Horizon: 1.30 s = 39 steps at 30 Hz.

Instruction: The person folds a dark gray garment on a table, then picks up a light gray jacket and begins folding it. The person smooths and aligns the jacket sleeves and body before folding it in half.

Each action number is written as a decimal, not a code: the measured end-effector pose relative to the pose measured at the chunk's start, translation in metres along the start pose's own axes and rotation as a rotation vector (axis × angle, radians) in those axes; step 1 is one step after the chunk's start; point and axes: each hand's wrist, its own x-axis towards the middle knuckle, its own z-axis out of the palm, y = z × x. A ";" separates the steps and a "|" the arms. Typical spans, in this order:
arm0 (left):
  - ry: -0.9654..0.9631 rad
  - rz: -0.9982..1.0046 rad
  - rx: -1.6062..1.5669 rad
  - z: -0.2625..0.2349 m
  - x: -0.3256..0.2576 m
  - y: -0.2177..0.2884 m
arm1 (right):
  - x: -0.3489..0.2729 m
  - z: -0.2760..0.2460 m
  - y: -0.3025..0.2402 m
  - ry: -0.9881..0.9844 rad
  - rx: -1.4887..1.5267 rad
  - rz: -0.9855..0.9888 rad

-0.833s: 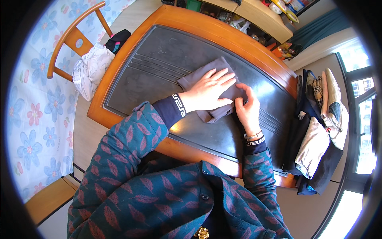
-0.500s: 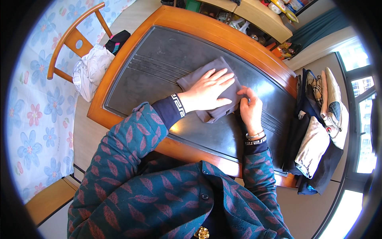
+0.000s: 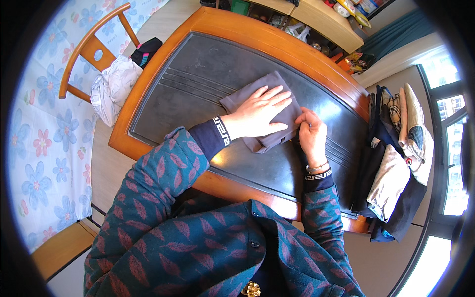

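A folded grey-purple garment [image 3: 275, 81] lies as a small flat bundle on the black top of the table. My left hand [image 3: 260, 111] rests flat across it, palm down with fingers stretched out and the thumb apart. At the bundle's right edge, my right hand [image 3: 312, 138] has its fingers curled and its thumb and index finger together on the cloth's edge. Part of the fabric under both hands is hidden.
The wooden table [image 3: 133, 106] has a raised orange-brown rim. Piled folded clothes [image 3: 391, 173] stand along its right side. To the left is a wooden chair [image 3: 91, 52] with white cloth [image 3: 116, 84] on it. Wooden shelving [image 3: 326, 22] is beyond the far edge.
My right hand's fingers have curled in a little more at the garment's edge. The left hand and the garment stay in place.
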 end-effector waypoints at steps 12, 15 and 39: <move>-0.001 -0.005 0.001 0.000 0.000 -0.001 | -0.002 0.002 -0.003 0.046 -0.081 -0.047; -0.006 -0.008 0.004 0.001 0.000 -0.001 | -0.003 0.001 -0.004 0.019 -0.031 0.027; 0.001 -0.010 0.008 0.003 0.000 -0.003 | -0.004 -0.003 -0.003 -0.045 0.065 0.119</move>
